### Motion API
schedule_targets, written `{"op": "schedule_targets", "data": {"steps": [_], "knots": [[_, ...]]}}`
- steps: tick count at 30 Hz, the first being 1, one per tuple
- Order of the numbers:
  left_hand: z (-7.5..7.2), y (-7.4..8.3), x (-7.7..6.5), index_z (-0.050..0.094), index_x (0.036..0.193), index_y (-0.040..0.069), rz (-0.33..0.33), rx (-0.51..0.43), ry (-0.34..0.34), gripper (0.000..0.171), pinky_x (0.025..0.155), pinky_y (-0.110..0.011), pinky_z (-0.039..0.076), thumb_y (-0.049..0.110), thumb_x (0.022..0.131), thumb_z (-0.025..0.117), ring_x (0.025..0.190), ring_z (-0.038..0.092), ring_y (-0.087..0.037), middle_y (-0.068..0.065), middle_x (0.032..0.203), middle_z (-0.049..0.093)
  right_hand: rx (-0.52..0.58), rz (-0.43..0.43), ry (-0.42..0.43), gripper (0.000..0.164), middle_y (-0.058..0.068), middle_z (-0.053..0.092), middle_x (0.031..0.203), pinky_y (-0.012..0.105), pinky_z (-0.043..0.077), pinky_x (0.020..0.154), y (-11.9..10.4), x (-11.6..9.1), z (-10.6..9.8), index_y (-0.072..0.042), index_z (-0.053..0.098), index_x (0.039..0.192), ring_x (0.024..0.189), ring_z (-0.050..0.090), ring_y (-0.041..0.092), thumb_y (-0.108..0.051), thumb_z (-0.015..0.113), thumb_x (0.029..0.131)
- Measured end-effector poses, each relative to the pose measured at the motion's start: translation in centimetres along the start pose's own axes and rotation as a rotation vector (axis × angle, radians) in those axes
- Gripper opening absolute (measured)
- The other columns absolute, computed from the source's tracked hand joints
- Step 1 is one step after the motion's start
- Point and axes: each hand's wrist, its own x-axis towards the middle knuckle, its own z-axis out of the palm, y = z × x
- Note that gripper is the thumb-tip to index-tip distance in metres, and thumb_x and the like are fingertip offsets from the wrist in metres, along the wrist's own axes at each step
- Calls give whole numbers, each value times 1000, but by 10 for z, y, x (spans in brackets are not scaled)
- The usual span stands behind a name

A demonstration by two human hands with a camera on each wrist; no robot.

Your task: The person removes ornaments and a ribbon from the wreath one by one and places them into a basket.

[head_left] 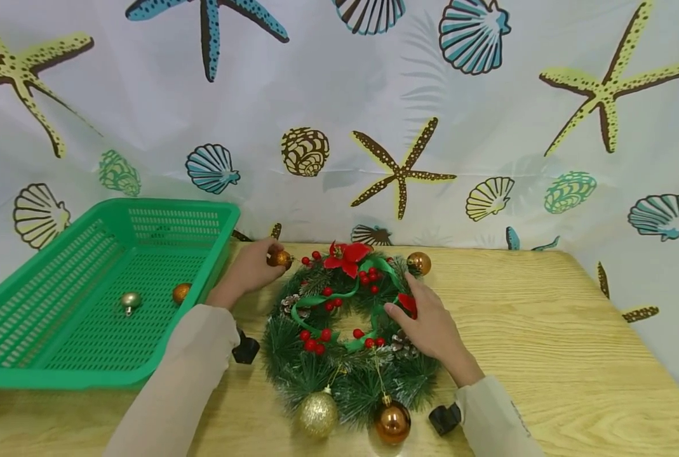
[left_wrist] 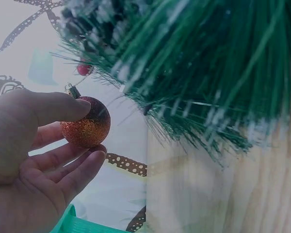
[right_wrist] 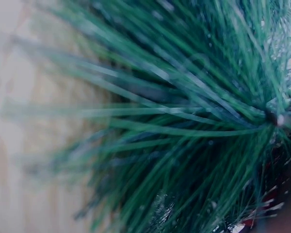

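Note:
A green Christmas wreath (head_left: 284, 346) with red berries, pinecones, green ribbon and a red poinsettia (head_left: 347, 258) lies on the wooden table. At its upper left, my left hand (head_left: 251, 266) pinches a small orange glitter bauble (left_wrist: 86, 130) between thumb and fingers. The bauble's metal cap points towards the wreath in the left wrist view. My right hand (head_left: 432, 325) rests at the wreath's right side, fingers extended over the needles. Only green needles (right_wrist: 194, 116) fill most of the right wrist view. A gold glitter bauble (head_left: 318, 414) and a shiny copper bauble (head_left: 392, 422) hang at the wreath's near edge.
Left of the wreath stands a green plastic basket (head_left: 107, 379), holding a small pale gold bauble (head_left: 130, 301) and an orange bauble (head_left: 181, 292). Another copper bauble (head_left: 419, 263) sits at the wreath's upper right. A sea-patterned curtain (head_left: 328, 82) hangs behind the table (head_left: 545, 343).

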Motion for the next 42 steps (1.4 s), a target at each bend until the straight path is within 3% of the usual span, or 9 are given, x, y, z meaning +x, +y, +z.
{"op": "schedule_targets", "data": {"steps": [17,31,42], "knots": [[-20,25,-4,51,123,-8,-7,9,1,37,84,-49,50,8,90,60,104,58,-42,-28,118,57,4,-4,0,75,19,24,156,62,30,106,0,1,0,-14,19,153,141,25,41,-50,50,95],[-41,37,-9,52,121,-9,52,41,29,35,83,-50,51,6,90,60,101,58,-42,-29,115,57,-2,-7,2,75,18,24,156,62,29,106,1,2,1,-14,19,154,141,25,41,-51,49,95],[-64,49,-17,50,123,-8,27,64,28,36,82,-50,50,8,92,58,102,57,-41,-29,119,55,14,-6,16,75,18,25,156,63,30,106,2,1,1,-14,20,153,141,26,41,-51,50,95]]}}
